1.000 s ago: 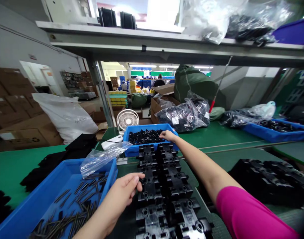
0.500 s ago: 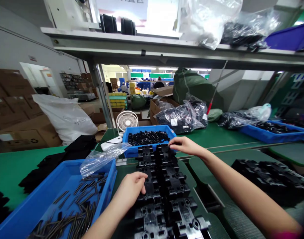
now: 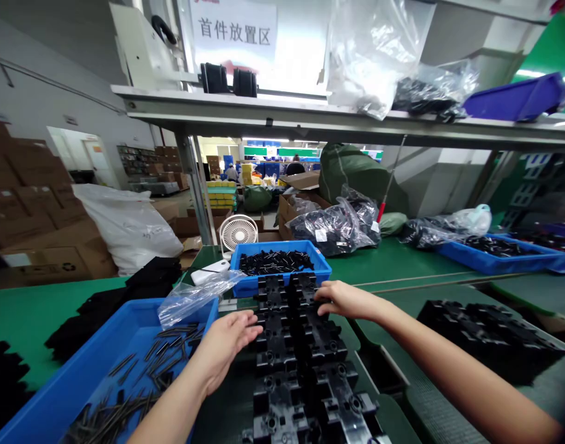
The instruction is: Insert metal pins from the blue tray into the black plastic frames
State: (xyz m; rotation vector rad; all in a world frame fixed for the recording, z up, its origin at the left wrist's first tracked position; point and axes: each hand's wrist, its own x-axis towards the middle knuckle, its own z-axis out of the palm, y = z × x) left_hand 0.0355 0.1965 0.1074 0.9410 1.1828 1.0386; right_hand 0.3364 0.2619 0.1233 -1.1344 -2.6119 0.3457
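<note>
Two side-by-side rows of black moulded plastic parts [image 3: 282,354] run away from me on the dark green work surface. My left hand [image 3: 227,342] is at the outer left side of these rows, fingers stretched out and nothing in them. Its fingertips are at the parts' edge; whether they touch is unclear. At the right row's far end, my right hand [image 3: 350,300] has its fingers bent and slightly apart against the outer side of a part. Just beyond the rows stands a blue bin [image 3: 285,280] of small black pieces with metal pins.
To the left, a blue tray [image 3: 139,327] holds metal pins, with a clear plastic bag [image 3: 197,299] over its corner. A small white fan [image 3: 239,233] stands behind. More black parts [image 3: 490,339] lie at the right. A metal shelf [image 3: 310,126] crosses overhead.
My left hand has moved left off the top of the left row, and its fingers have straightened. My right hand has come slightly nearer along the right row. The view has tilted upward.
</note>
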